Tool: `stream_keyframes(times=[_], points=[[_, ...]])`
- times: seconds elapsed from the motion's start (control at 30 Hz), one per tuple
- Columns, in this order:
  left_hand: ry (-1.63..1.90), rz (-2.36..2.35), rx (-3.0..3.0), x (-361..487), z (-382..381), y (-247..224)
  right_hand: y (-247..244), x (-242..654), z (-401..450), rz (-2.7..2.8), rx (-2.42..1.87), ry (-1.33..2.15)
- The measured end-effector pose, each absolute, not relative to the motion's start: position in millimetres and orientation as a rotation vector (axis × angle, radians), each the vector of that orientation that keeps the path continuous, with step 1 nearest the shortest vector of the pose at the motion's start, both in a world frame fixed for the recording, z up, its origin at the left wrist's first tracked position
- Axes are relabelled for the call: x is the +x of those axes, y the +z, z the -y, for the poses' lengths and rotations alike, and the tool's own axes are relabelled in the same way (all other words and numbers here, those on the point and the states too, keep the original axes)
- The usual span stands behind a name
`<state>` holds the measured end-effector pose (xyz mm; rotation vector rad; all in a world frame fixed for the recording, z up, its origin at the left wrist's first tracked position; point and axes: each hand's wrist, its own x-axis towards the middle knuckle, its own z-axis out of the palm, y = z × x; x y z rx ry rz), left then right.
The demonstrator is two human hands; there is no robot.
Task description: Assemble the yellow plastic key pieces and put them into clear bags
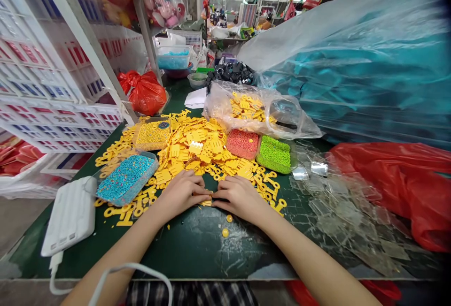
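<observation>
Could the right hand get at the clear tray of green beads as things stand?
Probably yes. The right hand rests among flat yellow plastic pieces; the clear tray of green beads lies ahead, to its right. Only those low pieces lie between, so the way looks free.

At 10 o'clock, white plastic crates point(45, 62) with red and blue markings stack beside a knotted red plastic bag point(143, 94). On the dark green counter point(190, 245), a white power bank point(69, 216) with its cable lies at 8 o'clock. Trays of blue beads point(126, 179) and yellow beads point(152, 135) sit at 9 o'clock, and trays of coral beads point(243, 143) and green beads point(275, 154) at 3 o'clock. Clear plastic offcuts point(338, 207) spread at 4 o'clock, under teal plastic sheeting point(345, 52) at 2 o'clock.
</observation>
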<state>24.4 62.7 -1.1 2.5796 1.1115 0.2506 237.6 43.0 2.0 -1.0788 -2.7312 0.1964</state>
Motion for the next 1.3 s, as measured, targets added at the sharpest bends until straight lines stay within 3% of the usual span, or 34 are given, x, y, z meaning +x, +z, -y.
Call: stream_keyframes(times=[0.23, 0.5, 1.3], points=[[0.385, -1.202, 2.517, 19, -67, 3, 2, 238, -43, 2.715, -1.083, 0.197], [0.262, -1.255, 2.441, 13, -67, 15, -5, 240, -46, 2.697, -1.039, 0.198], [0.291, -1.035, 2.506, 28, -64, 4, -7, 240, -46, 2.686, -1.054, 0.243]])
